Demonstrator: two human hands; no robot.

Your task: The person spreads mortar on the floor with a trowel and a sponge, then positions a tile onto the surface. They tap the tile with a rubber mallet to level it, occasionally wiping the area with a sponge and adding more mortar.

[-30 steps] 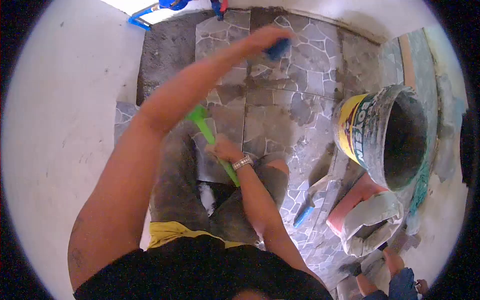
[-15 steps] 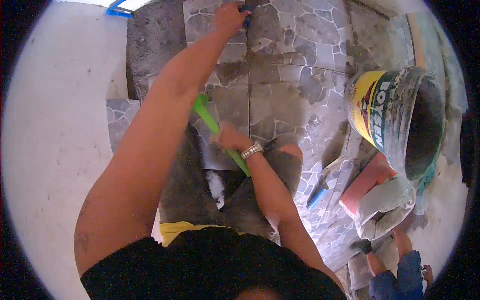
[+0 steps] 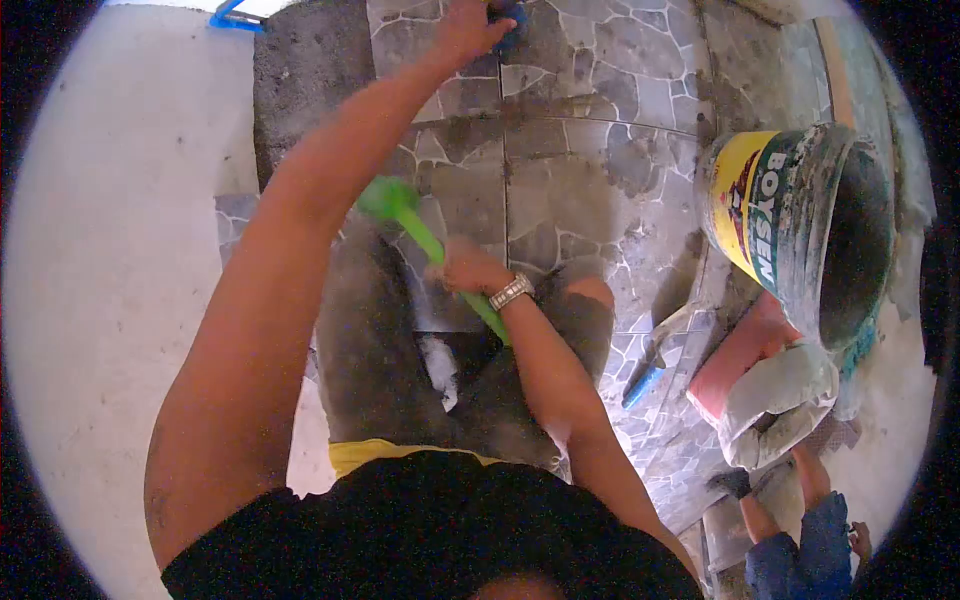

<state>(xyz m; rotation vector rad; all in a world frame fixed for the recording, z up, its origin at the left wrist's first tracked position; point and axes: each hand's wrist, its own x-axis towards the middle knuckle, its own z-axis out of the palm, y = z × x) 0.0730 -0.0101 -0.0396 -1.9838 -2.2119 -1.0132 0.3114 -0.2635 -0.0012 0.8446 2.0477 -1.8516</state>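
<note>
Left hand (image 3: 468, 30) had slid a little to the right on the far tiles since half a second before, and the blue sponge (image 3: 512, 14) now showed beside its fingers.

Its fingers were curled over the sponge, which was pressed on the tile floor (image 3: 600, 190) at the top edge of the view, partly cut off. Right hand (image 3: 465, 270), with a wristwatch (image 3: 511, 292), was wrapped fully around the green tool (image 3: 400, 210), held tilted above the knees. Well apart at the right stood a bucket (image 3: 770, 220), a blue-handled trowel (image 3: 645, 375) lay near it, and another person's feet (image 3: 790, 480) were in the lower right corner.
</note>
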